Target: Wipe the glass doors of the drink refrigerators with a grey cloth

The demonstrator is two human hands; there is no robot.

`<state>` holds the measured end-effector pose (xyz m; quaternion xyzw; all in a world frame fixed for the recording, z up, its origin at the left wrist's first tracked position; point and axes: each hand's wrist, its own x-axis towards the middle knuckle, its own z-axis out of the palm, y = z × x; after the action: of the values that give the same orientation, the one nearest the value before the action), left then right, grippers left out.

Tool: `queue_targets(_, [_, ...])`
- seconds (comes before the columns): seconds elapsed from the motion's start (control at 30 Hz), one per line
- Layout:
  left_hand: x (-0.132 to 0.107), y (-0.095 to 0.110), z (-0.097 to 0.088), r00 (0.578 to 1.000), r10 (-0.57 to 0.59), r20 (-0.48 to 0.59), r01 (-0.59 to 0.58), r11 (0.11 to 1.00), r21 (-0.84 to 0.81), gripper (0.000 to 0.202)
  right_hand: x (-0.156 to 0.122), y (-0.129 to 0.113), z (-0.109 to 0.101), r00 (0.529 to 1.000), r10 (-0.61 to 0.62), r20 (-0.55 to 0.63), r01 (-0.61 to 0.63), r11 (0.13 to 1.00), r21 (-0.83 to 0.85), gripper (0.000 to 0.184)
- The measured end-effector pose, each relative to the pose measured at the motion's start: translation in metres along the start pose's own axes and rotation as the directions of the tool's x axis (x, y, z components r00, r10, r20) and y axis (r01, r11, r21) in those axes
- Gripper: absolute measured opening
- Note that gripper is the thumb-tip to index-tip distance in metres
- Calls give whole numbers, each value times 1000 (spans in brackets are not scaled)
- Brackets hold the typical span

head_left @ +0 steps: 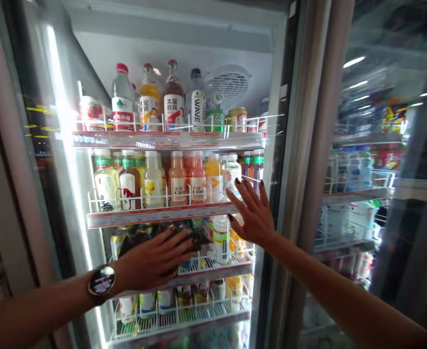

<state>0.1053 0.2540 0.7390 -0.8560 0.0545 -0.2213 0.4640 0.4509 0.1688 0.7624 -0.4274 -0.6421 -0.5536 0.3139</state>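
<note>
My left hand is stretched out with its fingers extended, in front of the third shelf of a lit drinks fridge, and holds nothing. A round-faced watch is on that wrist. Further right, my right hand is raised with fingers spread, nearest to the right end of the second shelf. Nothing is in it either. Just beyond its fingertips are a clear bottle and an orange juice bottle. A bottle with a green label stands between the two hands. Whether either hand touches glass I cannot tell.
Several tall bottles, among them a black-capped one marked WAVE, line the top shelf. Pink bottles stand on the second. White wire guards edge the shelves. A thick frame post separates another stocked fridge at right.
</note>
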Motion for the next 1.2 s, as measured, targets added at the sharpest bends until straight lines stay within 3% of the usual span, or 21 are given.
queue_targets(0.1, [-25, 26, 12, 962, 265, 65, -262, 964, -46, 53, 1, 2, -3, 999, 8, 32, -9, 1000, 21, 79])
queue_targets(0.17, [-26, 10, 5, 917, 388, 89, -378, 919, -113, 50, 1, 7, -8, 996, -12, 88, 8, 999, 41, 82])
queue_targets(0.2, [-20, -7, -2, 915, 393, 95, -377, 914, -153, 48, -1, 11, -11, 993, -16, 114, 11, 999, 47, 83])
queue_targets(0.27, [6, -54, -23, 955, 280, 103, -253, 943, -218, 50, -8, 21, -15, 991, 14, 131, -20, 999, 44, 83])
queue_targets(0.33, [43, -100, -46, 996, 57, 68, -41, 973, -225, 55, -19, 28, -15, 990, 99, 99, -101, 995, 17, 81])
queue_targets(0.4, [80, -129, -59, 987, -155, -41, 146, 973, -177, 59, -31, 32, -11, 986, 159, 50, -159, 987, -16, 78])
queue_targets(0.43, [95, -132, -61, 967, -235, -103, 218, 965, -149, 61, -36, 33, -9, 985, 169, 34, -169, 985, -28, 78])
queue_targets(0.5, [114, -115, -50, 938, -303, -167, 289, 952, -104, 65, -43, 33, -4, 985, 173, 14, -172, 984, -49, 77])
queue_targets(0.57, [115, -74, -26, 955, -260, -142, 251, 965, -79, 67, -44, 32, -2, 986, 164, 11, -163, 985, -58, 77])
queue_targets(0.63, [100, -22, 2, 990, -125, -66, 121, 991, -62, 65, -43, 32, -2, 988, 156, 11, -155, 986, -63, 77])
queue_targets(0.7, [75, 24, 25, 999, 44, -3, -44, 998, -52, 62, -41, 31, -3, 987, 159, 21, -158, 985, -67, 77])
queue_targets(0.77, [48, 52, 38, 974, 224, 41, -222, 973, -65, 60, -40, 31, -4, 985, 167, 30, -165, 984, -66, 77])
queue_targets(0.8, [37, 55, 40, 950, 308, 49, -303, 949, -85, 59, -40, 31, -4, 985, 171, 34, -169, 983, -66, 77])
queue_targets(0.87, [30, 41, 35, 907, 420, 38, -411, 901, -142, 56, -40, 29, -5, 984, 173, 36, -170, 983, -68, 76])
queue_targets(0.93, [45, 1, 18, 916, 402, 7, -393, 899, -194, 56, -40, 28, -5, 985, 169, 34, -166, 983, -72, 75])
queue_targets(1.03, [98, -74, -19, 988, 147, -50, -153, 976, -153, 63, -39, 27, -5, 986, 163, 24, -161, 984, -70, 74])
queue_targets(1.1, [135, -108, -39, 991, -65, -114, 58, 996, -62, 65, -39, 28, -6, 986, 166, 15, -165, 984, -65, 74])
queue_targets(1.13, [150, -115, -45, 978, -151, -141, 149, 989, -26, 65, -39, 28, -5, 986, 164, 9, -164, 985, -61, 74])
queue_targets(1.2, [164, -108, -43, 957, -240, -161, 245, 970, 7, 67, -40, 30, -5, 988, 157, -4, -157, 986, -55, 73])
